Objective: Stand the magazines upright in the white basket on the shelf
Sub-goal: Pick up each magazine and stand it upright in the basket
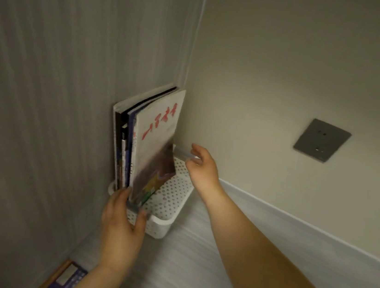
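**Desk:** What stood where, left to right?

**Photographer:** A book (64, 279) lay at 7 o'clock; it may have been one more magazine, but it was too cropped to tell. Above it the left hand (122, 226) held the basket (172, 197) by its near end. Its fingers were together on one side of the grip bar and its thumb was on the other. The magazines (145, 143) stood upright in the basket, packed along its 9 o'clock side against the wall. At 3 o'clock of the stack the right hand (201, 167) pinched the far grip bar between thumb and curled fingers. An outlet (322, 140) sat on the wall at 2 o'clock.

**Desk:** How would the magazines handle?

**Photographer:** They looked thin, glossy and floppy, light singly but fairly heavy as a stack. The covers would likely slide on one another. Nothing braced the stack on its 3 o'clock side, so it could fan over. They seemed best taken by the spine edges, or squeezed flat from both faces low down. The basket looked like stiff, light plastic, and seemed safest shifted by both ends along the shelf (192, 265).
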